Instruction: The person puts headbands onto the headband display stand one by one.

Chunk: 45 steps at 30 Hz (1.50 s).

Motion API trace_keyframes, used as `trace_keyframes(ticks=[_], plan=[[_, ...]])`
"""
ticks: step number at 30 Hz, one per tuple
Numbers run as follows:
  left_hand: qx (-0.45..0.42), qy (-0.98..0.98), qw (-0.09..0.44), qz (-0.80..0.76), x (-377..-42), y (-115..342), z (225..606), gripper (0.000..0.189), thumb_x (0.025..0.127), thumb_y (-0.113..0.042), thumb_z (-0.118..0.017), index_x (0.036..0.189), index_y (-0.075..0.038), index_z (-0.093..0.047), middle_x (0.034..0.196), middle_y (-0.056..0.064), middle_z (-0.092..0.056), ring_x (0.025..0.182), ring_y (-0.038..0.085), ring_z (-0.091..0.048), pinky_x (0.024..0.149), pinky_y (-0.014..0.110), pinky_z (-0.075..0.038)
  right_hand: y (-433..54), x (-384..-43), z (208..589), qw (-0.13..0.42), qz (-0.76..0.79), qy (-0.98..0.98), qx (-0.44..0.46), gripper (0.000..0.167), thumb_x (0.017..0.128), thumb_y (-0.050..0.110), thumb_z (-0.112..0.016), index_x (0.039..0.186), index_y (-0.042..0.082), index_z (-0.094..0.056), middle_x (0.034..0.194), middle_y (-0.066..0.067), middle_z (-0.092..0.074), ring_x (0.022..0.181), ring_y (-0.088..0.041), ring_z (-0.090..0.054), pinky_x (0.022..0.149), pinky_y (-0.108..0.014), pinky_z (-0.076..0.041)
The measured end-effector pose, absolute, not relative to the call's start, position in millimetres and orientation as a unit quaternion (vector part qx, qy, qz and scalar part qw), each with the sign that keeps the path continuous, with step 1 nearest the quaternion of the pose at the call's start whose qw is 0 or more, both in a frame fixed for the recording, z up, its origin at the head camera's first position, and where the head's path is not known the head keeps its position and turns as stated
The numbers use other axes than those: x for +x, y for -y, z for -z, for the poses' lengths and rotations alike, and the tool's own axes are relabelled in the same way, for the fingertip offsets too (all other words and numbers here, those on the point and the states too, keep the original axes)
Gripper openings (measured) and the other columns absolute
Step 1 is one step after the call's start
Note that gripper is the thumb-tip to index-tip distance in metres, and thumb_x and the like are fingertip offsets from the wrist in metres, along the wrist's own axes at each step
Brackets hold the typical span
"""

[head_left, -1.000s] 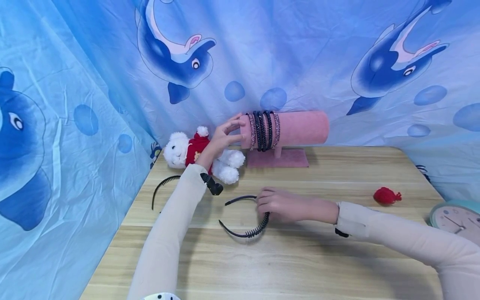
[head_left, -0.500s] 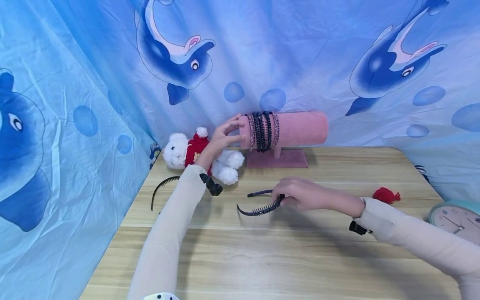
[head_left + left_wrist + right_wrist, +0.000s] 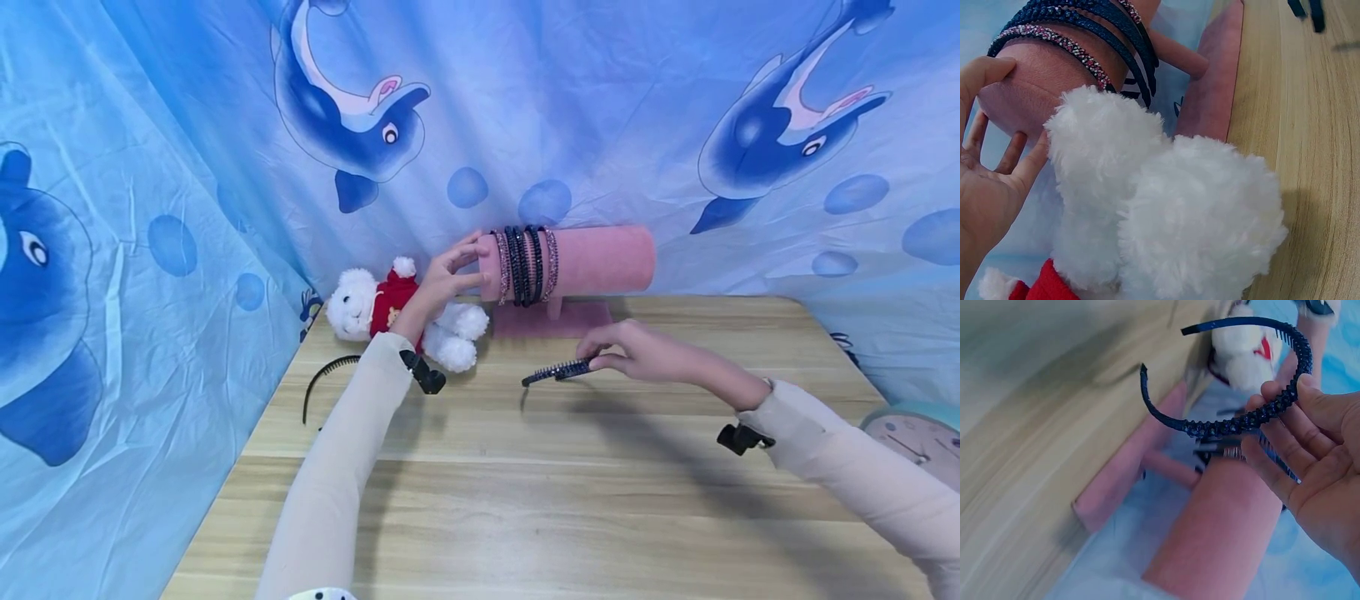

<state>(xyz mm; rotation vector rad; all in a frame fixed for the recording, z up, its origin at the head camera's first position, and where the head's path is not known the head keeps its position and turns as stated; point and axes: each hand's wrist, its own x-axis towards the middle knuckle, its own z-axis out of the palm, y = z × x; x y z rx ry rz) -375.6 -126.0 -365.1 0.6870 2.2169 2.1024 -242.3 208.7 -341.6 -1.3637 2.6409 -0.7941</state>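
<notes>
My right hand [image 3: 641,352] pinches a dark beaded headband [image 3: 551,373] between thumb and fingers, in the air in front of the pink headband stand [image 3: 603,260]. The right wrist view shows this headband as a C with toothed inner edges, its two ends pointing away from the palm. Several headbands [image 3: 525,265], dark and glittery pink, sit side by side around the stand's padded roll near its left end. My left hand [image 3: 441,279] holds that left end, thumb on one side and spread fingers on the other, as the left wrist view shows.
A white plush toy [image 3: 352,304] in a red top lies beneath my left forearm. Another dark toothed headband [image 3: 318,379] lies at the wooden table's [image 3: 510,517] left, partly behind my sleeve. A round clock [image 3: 911,433] stands at the right edge. A dolphin-print curtain [image 3: 615,117] hangs behind.
My right hand has lifted the headband from the middle of the table, up and to the right towards the stand, turning it edge-on. My right sleeve now covers the small red thing. My left hand stays put.
</notes>
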Motion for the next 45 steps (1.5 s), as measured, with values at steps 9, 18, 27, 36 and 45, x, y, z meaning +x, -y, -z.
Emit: trace_keyframes(ticks=[9,18,27,36,45], plan=[[0.217,-0.707,0.007,-0.673,-376.1,126.6,366.7,0.035,0.088,0.002,-0.073,0.12,-0.013,-0.07,0.163,-0.009,-0.039,0.145,0.026,-0.045,0.108,0.038,-0.054,-242.1,-262.1,324.1,0.043,0.31,-0.877,-0.364,0.015,0.095,0.002,-0.067,0.109,0.003,-0.074,0.105,-0.009,-0.076,0.085,-0.008,-0.067,0.071,-0.024,-0.058],[0.222,-0.706,0.004,-0.673,-377.1,126.4,366.5,0.037,0.089,0.002,-0.073,0.124,-0.007,-0.067,0.164,-0.007,-0.038,0.145,0.027,-0.045,0.11,0.038,-0.052,-274.7,-281.0,313.9,0.037,0.339,-0.883,-0.323,0.016,0.097,0.0,-0.065,0.11,-0.003,-0.072,0.092,-0.007,-0.077,0.072,0.0,-0.06,0.057,-0.021,-0.049],[0.219,-0.704,0.01,-0.675,-375.8,125.9,364.8,0.043,0.089,0.004,-0.071,0.131,0.003,-0.061,0.166,-0.004,-0.034,0.147,0.029,-0.043,0.112,0.039,-0.05,-307.5,-287.5,305.8,0.071,0.339,-0.91,-0.229,0.023,0.102,0.011,-0.061,0.117,-0.005,-0.069,0.091,0.002,-0.076,0.086,0.001,-0.068,0.073,-0.026,-0.062],[0.218,-0.706,0.02,-0.673,-357.4,125.3,347.8,0.044,0.089,0.006,-0.07,0.131,0.007,-0.059,0.167,0.003,-0.033,0.147,0.032,-0.042,0.111,0.039,-0.051,-343.9,-294.8,306.2,0.08,0.34,-0.925,-0.147,0.034,0.105,0.019,-0.058,0.128,-0.005,-0.064,0.094,-0.002,-0.077,0.087,-0.004,-0.07,0.075,-0.029,-0.063],[0.22,-0.705,0.017,-0.674,-364.7,125.8,354.9,0.045,0.089,0.006,-0.07,0.133,0.008,-0.057,0.167,0.001,-0.032,0.147,0.032,-0.042,0.109,0.036,-0.053,-362.2,-294.8,298.4,0.08,0.326,-0.934,-0.119,0.038,0.106,0.021,-0.055,0.131,-0.007,-0.061,0.097,-0.006,-0.078,0.085,-0.004,-0.07,0.074,-0.029,-0.063]])
